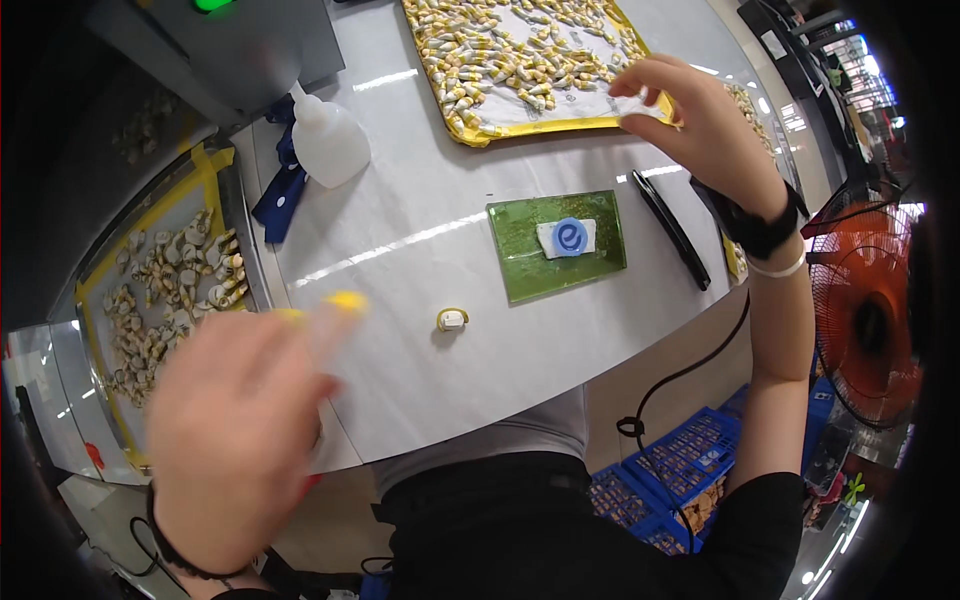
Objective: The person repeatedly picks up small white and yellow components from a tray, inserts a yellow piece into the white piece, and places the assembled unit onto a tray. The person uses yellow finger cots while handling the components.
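Observation:
My left hand (240, 420) is smeared by motion over the table's left part, near the left tray (245, 225); something yellow shows at its fingertips, and I cannot tell what it holds. My right hand (690, 115) hovers at the near right corner of the far tray (500, 130), fingers curved and apart with nothing between them. Yellow tape edges that tray, and many small white-and-yellow pieces (480, 65) lie in it. Between my hands sit a small white-and-yellow piece (452, 320) and a green plate (525, 285) bearing a white pad with a round blue piece (569, 237).
A black slim tool (672, 230) lies right of the plate. A white squeeze bottle (330, 140) and a dark blue dotted cloth (280, 200) stand below a grey machine (230, 50). Right of the table are a red fan (865, 320) and blue crates (690, 455). A black cable (690, 375) hangs there.

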Motion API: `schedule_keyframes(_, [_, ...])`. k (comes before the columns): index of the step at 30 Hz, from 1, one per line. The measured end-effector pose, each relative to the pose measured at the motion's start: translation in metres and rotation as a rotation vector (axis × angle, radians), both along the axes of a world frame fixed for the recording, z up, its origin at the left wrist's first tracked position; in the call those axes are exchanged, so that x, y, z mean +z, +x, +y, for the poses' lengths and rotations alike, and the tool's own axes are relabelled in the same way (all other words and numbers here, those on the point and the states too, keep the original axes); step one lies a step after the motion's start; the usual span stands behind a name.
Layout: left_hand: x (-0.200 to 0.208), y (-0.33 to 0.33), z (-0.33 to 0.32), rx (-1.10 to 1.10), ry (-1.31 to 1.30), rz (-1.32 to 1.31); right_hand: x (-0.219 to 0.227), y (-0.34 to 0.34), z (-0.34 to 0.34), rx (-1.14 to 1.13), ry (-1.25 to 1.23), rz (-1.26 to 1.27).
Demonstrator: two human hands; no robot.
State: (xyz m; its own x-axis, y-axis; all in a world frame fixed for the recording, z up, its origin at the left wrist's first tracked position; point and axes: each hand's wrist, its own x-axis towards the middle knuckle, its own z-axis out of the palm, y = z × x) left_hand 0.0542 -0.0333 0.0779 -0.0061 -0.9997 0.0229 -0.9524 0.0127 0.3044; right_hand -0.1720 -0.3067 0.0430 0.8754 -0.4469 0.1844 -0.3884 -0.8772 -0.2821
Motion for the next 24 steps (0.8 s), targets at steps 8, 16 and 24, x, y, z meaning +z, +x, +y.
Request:
schedule_keyframes(8, [-0.051,-0.035,-0.04,-0.249,0.127,-0.028,-0.032,0.039,-0.04,0.036,-0.101,0.135])
schedule_keyframes(16, [-0.019,-0.026,-0.029,-0.171,0.038,0.346,-0.019,0.022,-0.021,0.077,-0.105,-0.065])
schedule_keyframes(24, [0.004,-0.018,0.035,-0.096,0.295,1.087,0.003,-0.013,0.081,0.16,0.037,-0.04])
